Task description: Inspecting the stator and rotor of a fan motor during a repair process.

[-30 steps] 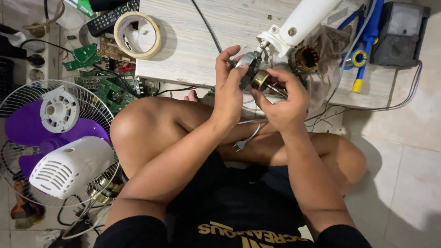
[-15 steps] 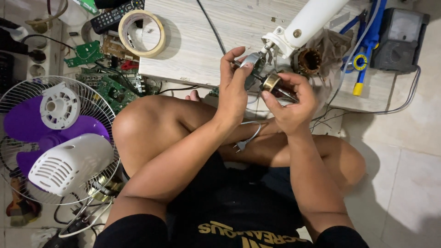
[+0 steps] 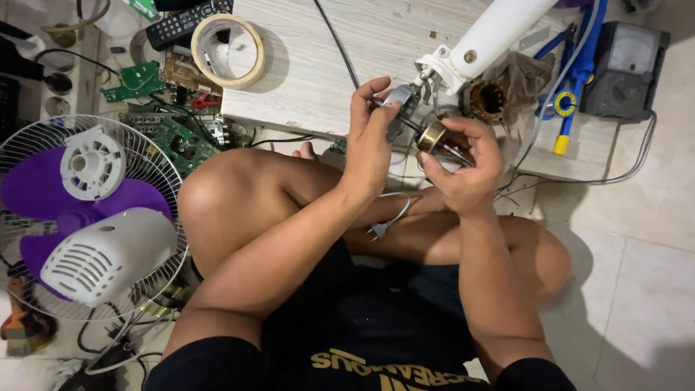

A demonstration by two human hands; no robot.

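Brass ring (image 3: pixel 432 135) pinched in right hand (image 3: pixel 463 170) fingers; left hand (image 3: pixel 371 137) fingers curled, gripping metal bracket (image 3: pixel 400 98) just beside it.

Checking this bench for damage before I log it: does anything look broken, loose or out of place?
Yes. The fan at left lies on its back on the floor. Bare green circuit boards lie heaped off the board's edge. The left hand and right hand hold a small brass-coloured part.

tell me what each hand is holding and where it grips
The right hand pinches a small brass-coloured round part by its rim. The left hand grips a small metal piece at the white tube's end.
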